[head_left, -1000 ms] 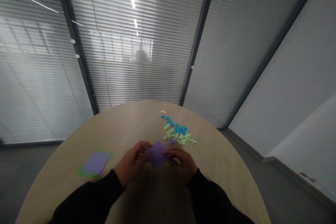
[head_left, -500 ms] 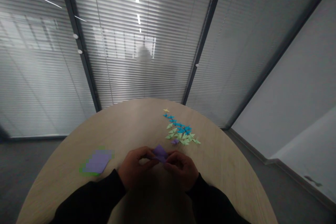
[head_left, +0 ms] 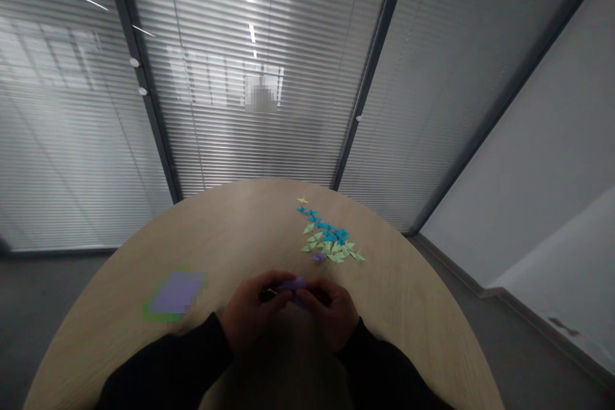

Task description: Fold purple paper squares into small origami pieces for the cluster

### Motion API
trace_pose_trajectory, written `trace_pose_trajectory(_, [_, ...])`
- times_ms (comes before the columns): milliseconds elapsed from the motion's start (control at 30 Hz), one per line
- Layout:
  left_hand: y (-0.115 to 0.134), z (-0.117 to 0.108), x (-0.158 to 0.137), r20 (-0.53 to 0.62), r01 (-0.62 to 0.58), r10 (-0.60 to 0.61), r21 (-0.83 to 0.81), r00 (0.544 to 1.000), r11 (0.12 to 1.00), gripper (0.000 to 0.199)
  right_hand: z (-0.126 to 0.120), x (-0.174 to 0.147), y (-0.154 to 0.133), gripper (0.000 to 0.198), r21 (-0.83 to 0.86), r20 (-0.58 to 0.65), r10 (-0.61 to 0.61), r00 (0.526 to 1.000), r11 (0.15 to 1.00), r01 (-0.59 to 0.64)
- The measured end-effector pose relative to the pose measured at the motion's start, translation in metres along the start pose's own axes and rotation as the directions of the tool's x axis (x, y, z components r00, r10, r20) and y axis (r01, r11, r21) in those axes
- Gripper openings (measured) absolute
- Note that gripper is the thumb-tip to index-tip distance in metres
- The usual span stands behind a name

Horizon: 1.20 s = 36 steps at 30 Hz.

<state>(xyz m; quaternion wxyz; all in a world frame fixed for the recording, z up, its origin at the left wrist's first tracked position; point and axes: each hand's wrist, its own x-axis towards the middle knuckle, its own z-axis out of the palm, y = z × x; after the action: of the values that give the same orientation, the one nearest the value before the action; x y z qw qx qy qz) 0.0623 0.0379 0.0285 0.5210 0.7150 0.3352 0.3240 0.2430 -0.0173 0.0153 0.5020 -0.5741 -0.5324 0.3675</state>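
Near the table's front, a small piece of purple folded paper is pinched between both my hands. My left hand grips its left side with thumb and fingers. On its right side, my right hand holds it the same way. Fingers cover much of the paper, so its exact shape is hidden. Just beyond my right hand lies a small purple origami piece, touching or close to several pale green origami pieces.
A stack of purple paper sheets, partly pixelated with green at its edges, lies on the left of the round wooden table. Blue origami pieces and a yellow one trail toward the far edge. Blinds stand behind.
The purple paper's upright flap has folded down and less of it shows now. My hands have drawn slightly closer together around it. The view has shifted a little.
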Motion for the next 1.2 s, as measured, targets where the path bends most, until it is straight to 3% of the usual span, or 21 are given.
trace_pose_trajectory(300, [0.004, 0.002, -0.003, 0.015, -0.068, 0.069, -0.031, 0.998, 0.997, 0.031, 0.001, 0.002, 0.007, 0.037, -0.027, -0.062, -0.014, 0.998, 1.000, 0.013])
trace_pose_trajectory(400, [0.006, 0.002, -0.003, 0.028, -0.044, 0.044, 0.003, 0.999, 0.999, 0.029, 0.002, 0.001, 0.005, 0.038, 0.015, -0.049, -0.018, 0.999, 1.000, 0.019])
trace_pose_trajectory(567, [0.003, 0.002, -0.002, -0.022, -0.010, 0.010, 0.000, 1.000, 1.000, 0.033, -0.001, -0.001, 0.000, 0.037, -0.068, -0.050, -0.003, 0.999, 0.998, 0.000])
trace_pose_trajectory(700, [-0.005, 0.001, 0.002, -0.083, -0.012, 0.004, -0.103, 0.997, 0.995, 0.043, -0.002, 0.000, -0.005, 0.038, -0.078, -0.068, -0.008, 0.998, 0.997, 0.003])
trace_pose_trajectory(900, [-0.003, 0.002, 0.004, -0.163, 0.059, -0.129, -0.382, 0.978, 0.922, 0.046, 0.000, -0.002, -0.007, 0.043, -0.095, -0.079, 0.014, 0.997, 0.995, -0.021])
trace_pose_trajectory(1067, [-0.001, 0.006, 0.003, -0.152, 0.056, -0.143, -0.467, 0.978, 0.882, 0.042, 0.001, -0.002, -0.002, 0.043, -0.118, -0.098, -0.064, 0.993, 0.992, 0.053])
trace_pose_trajectory(1200, [-0.001, 0.008, 0.002, -0.179, 0.027, -0.136, -0.507, 0.974, 0.862, 0.038, 0.001, -0.003, -0.003, 0.041, -0.145, -0.069, -0.042, 0.997, 0.989, 0.032])
